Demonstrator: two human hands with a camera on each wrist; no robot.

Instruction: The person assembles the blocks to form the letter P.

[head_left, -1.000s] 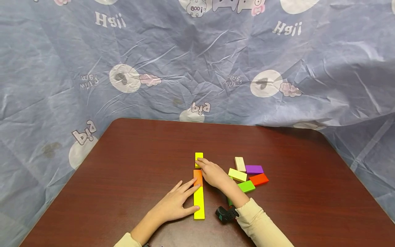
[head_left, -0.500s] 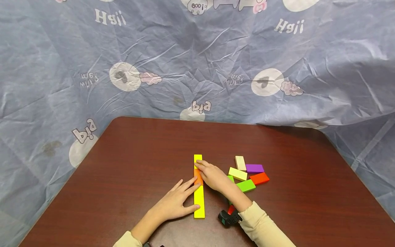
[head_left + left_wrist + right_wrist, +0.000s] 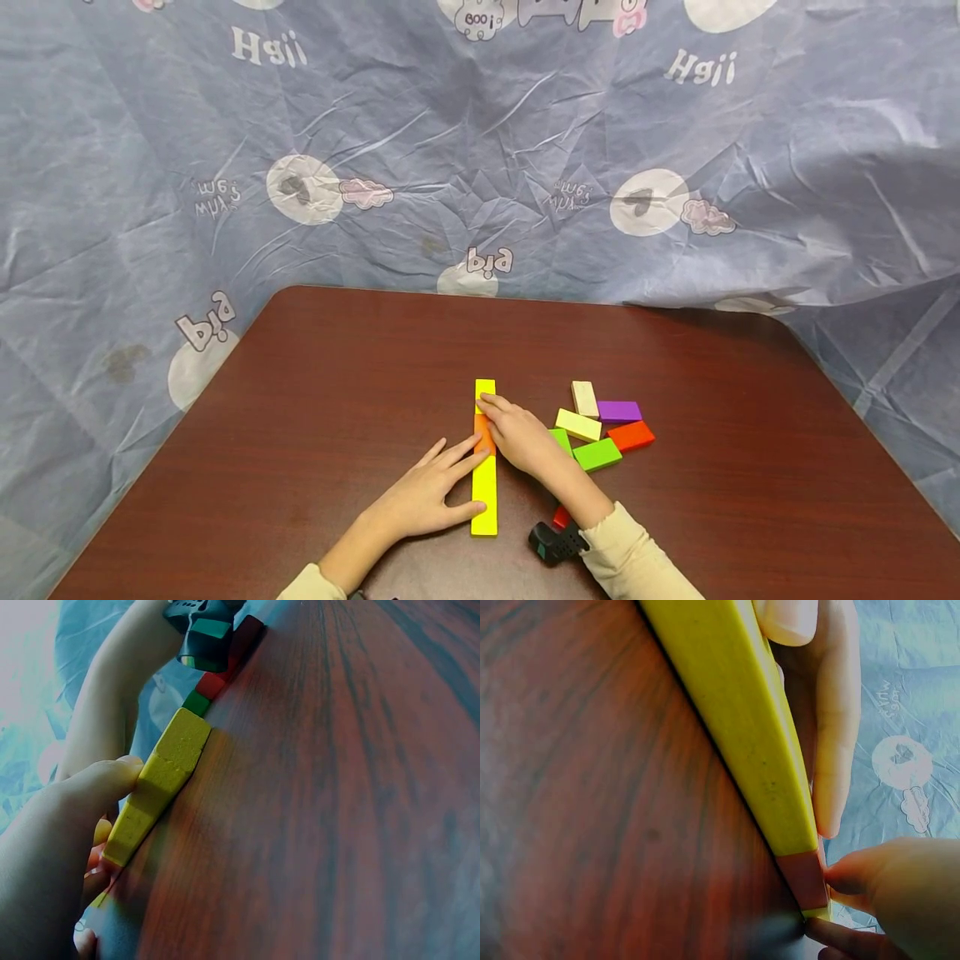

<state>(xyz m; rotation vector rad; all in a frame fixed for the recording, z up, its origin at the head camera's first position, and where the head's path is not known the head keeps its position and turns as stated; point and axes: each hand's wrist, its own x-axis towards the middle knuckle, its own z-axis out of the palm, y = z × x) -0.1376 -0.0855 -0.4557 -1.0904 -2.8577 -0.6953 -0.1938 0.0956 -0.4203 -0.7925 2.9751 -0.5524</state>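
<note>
A straight row of blocks lies on the table: a yellow block (image 3: 486, 386) at the far end, an orange block (image 3: 481, 426) in the middle, and a long yellow stretch (image 3: 485, 483) nearest me; whether that stretch is one block cannot be told. My left hand (image 3: 420, 496) rests along the row from the left, fingers spread and straight, its thumb on the near yellow and fingertips on the orange. From the right, my right hand (image 3: 525, 435) touches the far yellow and orange blocks with extended fingers. Its thumb is hidden in the head view; the right wrist view shows digits (image 3: 855, 874) against the orange.
Right of the row lie a natural wood block (image 3: 584, 399), a purple block (image 3: 619, 412), a pale yellow block (image 3: 578, 425), a red block (image 3: 631, 436) and green blocks (image 3: 597, 455). Another red block (image 3: 561, 517) is partly hidden by my right forearm and its black wrist camera (image 3: 555, 543).
The far yellow block has slid toward me, closing the gap to the orange block, with my right hand following it. My left hand has stayed in place.
</note>
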